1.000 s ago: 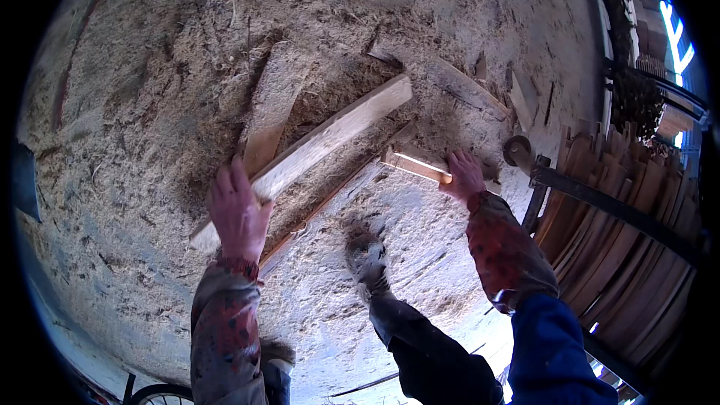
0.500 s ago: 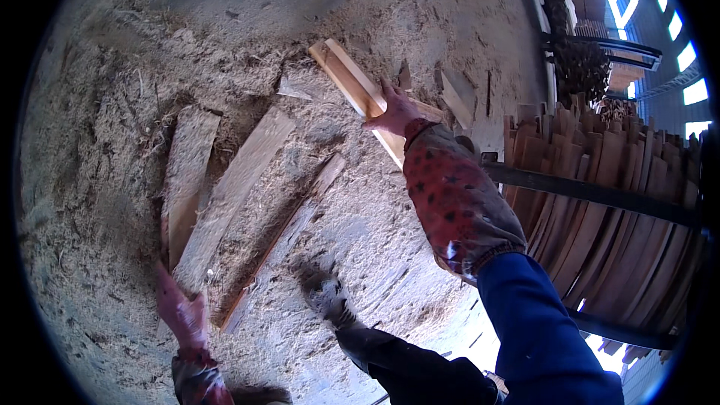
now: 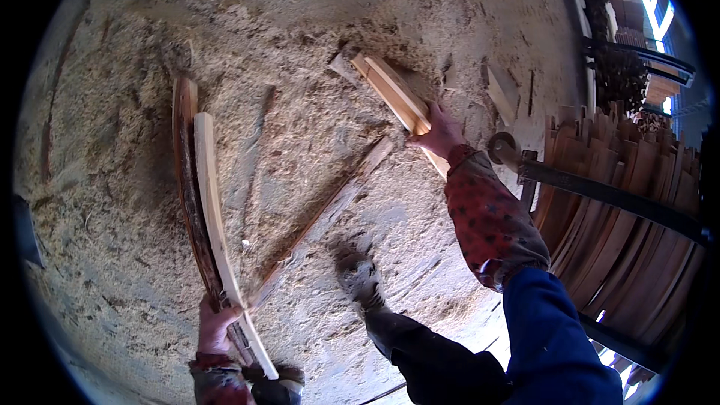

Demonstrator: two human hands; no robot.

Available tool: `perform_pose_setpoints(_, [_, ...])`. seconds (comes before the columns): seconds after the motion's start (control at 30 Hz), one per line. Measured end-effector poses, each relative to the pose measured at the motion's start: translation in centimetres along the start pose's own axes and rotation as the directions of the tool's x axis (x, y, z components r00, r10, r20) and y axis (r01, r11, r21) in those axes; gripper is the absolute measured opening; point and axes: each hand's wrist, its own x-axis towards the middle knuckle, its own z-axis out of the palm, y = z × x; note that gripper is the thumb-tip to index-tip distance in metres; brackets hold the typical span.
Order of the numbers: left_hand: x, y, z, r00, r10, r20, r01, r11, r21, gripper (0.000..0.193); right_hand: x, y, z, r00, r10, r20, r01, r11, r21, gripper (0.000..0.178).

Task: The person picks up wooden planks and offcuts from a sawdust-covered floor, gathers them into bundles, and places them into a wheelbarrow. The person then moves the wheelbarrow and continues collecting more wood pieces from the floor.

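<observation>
Over the sawdusty floor (image 3: pixel 135 217), your left grip (image 3: pixel 217 328) clamps the bark-edged slab (image 3: pixel 189 180) and pale strip (image 3: pixel 212 202) by their near ends, your right grip (image 3: pixel 439 135) the paired boards (image 3: pixel 384 92); probably stiff, splintery, better balanced mid-length.

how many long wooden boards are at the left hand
2: a long brown bark-edged wooden board on the left and a long pale wooden board close beside it, both at the bare left hand. Another could be hidden beneath.
</observation>
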Motion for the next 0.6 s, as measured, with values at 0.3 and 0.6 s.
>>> perform_pose_setpoints(0.3, [0.0, -1.1, 3.3, 1.0, 0.002, -0.014, -0.002, 1.0, 0.009, 0.045, -2.2, -1.0, 1.6, 0.999, 0.034, 0.014, -0.034, 0.999, 0.011, 0.098])
perform_pose_setpoints(0.6, [-2.5, -0.5, 5.0, 0.995, -0.051, 0.083, 0.061, 0.99, -0.128, 0.046, -3.7, -4.3, 3.0, 0.988, 0.136, 0.076, -0.155, 0.872, 0.465, 0.078])
